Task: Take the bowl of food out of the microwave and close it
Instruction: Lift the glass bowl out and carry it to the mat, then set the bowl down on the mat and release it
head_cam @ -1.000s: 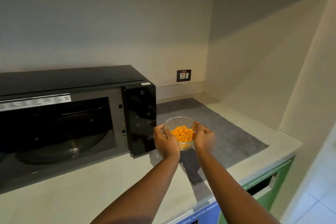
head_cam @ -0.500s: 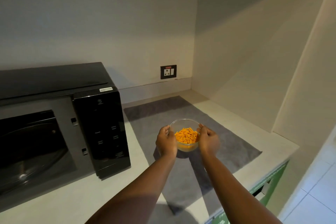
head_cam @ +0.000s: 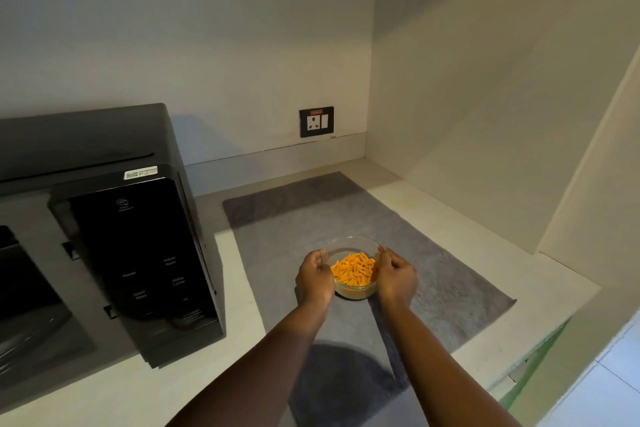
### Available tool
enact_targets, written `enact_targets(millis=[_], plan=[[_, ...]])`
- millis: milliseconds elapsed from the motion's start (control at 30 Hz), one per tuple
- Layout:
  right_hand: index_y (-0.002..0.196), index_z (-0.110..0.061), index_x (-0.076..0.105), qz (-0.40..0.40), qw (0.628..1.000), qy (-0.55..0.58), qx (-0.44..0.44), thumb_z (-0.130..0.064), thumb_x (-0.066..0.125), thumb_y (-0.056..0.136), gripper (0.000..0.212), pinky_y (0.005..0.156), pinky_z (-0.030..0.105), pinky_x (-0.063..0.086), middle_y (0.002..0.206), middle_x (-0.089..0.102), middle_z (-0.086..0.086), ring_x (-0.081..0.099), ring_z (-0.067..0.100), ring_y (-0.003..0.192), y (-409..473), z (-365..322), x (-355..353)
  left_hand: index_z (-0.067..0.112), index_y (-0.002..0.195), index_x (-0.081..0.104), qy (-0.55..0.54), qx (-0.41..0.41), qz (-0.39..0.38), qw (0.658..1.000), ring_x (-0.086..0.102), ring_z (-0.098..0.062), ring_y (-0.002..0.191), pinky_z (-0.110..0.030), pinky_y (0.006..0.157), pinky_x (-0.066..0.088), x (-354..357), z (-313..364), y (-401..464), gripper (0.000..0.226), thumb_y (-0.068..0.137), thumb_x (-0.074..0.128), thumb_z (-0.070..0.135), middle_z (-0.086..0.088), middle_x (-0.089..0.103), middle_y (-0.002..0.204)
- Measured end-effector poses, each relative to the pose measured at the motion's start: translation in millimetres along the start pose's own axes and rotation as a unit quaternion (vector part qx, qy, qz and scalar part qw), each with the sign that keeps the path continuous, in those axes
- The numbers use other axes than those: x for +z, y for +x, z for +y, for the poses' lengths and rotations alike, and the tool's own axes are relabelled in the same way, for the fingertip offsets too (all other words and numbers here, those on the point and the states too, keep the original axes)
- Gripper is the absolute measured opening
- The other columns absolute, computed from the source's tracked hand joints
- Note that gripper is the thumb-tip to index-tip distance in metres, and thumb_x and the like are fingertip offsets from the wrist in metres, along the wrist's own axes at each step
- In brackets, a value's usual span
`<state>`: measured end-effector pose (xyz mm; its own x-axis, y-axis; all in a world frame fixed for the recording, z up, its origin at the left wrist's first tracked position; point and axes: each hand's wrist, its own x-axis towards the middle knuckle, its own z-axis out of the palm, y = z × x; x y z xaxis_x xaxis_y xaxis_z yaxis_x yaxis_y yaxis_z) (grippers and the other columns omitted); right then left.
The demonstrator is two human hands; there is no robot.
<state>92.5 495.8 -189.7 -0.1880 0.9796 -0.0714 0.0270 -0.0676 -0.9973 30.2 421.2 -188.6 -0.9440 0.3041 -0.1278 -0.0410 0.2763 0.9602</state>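
You have the bowl (head_cam: 353, 274) clamped between both hands, left hand (head_cam: 314, 278) on its left wall and right hand (head_cam: 396, 277) on its right, fingers curled over the glass rim. It is clear glass with orange food (head_cam: 354, 272) heaped inside, and it sits over the middle of the grey mat (head_cam: 450, 288) on the counter (head_cam: 485, 239). You cannot tell from this view whether its base already touches the mat or hangs just above it.

The bowl is round, so no long axis matters. What the next move turns on is the microwave (head_cam: 104, 253): it lies to your left, well apart from the bowl, and its cavity looks open, with the door itself out of view. Your left hand is the nearer one to it, so it is probably the one to free first and send across for the door, once the bowl is down and steady.

Room is good. The mat spreads bare all around the bowl, the wall socket (head_cam: 316, 122) is far back, and the side wall to your right stands clear. The counter's front edge runs near your forearms, so set the bowl where it is and not nearer you. Mind the control panel (head_cam: 149, 267) jutting out at the left as you swing across
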Motion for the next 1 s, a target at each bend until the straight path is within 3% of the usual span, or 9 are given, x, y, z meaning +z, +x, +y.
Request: enact_targets(millis=[167,333,567,667,800,900,1000], plan=[[0.091,-0.013,0.072,0.003,1.000,-0.029,-0.008,-0.023,0.053,0.083,0.023,0.080,0.045,0.055,0.101,0.073,0.011,0.065,0.024,0.083,7,1,2,0.016,0.117,0.063,-0.005,0.002,0.011,1.000,0.061,-0.029,0.110,-0.045,0.098,0.050,5,0,7,0.029,0.093,0.048,0.020,-0.009,0.067,0.120],[0.096,-0.010,0.071,-0.019,0.999,-0.048,-0.007,-0.020,0.046,0.086,0.029,0.086,0.041,0.052,0.114,0.068,0.009,0.063,0.027,0.097,7,-2,-3,0.016,0.120,0.060,0.014,0.014,0.000,1.000,0.059,-0.028,0.113,-0.043,0.100,0.048,6,0,8,0.030,0.093,0.047,0.022,-0.008,0.065,0.124],[0.107,-0.012,0.066,-0.042,0.996,-0.078,-0.008,-0.022,0.045,0.089,0.029,0.083,0.035,0.045,0.114,0.067,0.014,0.059,0.028,0.097,10,-9,-10,0.013,0.130,0.053,0.069,0.006,-0.041,0.997,0.054,-0.028,0.121,-0.036,0.102,0.044,-4,12,11,0.037,0.093,0.045,0.011,-0.010,0.058,0.134],[0.114,-0.011,0.062,-0.014,0.995,-0.089,-0.032,-0.018,0.046,0.089,0.031,0.090,0.035,0.043,0.121,0.063,0.015,0.058,0.030,0.106,8,-16,-14,0.011,0.140,0.041,0.101,0.038,-0.050,0.993,0.045,-0.026,0.132,-0.035,0.108,0.037,-13,20,8,0.046,0.094,0.044,0.010,-0.009,0.047,0.145],[0.115,-0.014,0.061,0.027,0.994,-0.057,-0.094,-0.014,0.047,0.086,0.032,0.082,0.032,0.046,0.112,0.066,0.019,0.062,0.031,0.089,-5,-28,-15,0.011,0.142,0.038,0.100,0.096,-0.044,0.989,0.041,-0.025,0.136,-0.037,0.112,0.035,-31,30,-3,0.047,0.095,0.045,0.008,-0.009,0.042,0.149],[0.114,-0.013,0.061,0.018,0.986,-0.045,-0.157,-0.010,0.047,0.086,0.032,0.094,0.040,0.047,0.118,0.064,0.018,0.060,0.035,0.104,-21,-39,-10,0.012,0.142,0.038,0.112,0.143,-0.025,0.983,0.040,-0.023,0.137,-0.032,0.111,0.035,-49,37,-16,0.047,0.096,0.045,0.012,-0.007,0.043,0.149],[0.113,-0.010,0.061,0.015,0.975,-0.021,-0.219,-0.005,0.048,0.085,0.031,0.096,0.038,0.044,0.121,0.062,0.017,0.058,0.034,0.108,-42,-48,-1,0.013,0.143,0.036,0.144,0.209,-0.012,0.967,0.040,-0.021,0.137,-0.029,0.112,0.033,-73,43,-32,0.048,0.096,0.045,0.015,-0.007,0.042,0.149]])
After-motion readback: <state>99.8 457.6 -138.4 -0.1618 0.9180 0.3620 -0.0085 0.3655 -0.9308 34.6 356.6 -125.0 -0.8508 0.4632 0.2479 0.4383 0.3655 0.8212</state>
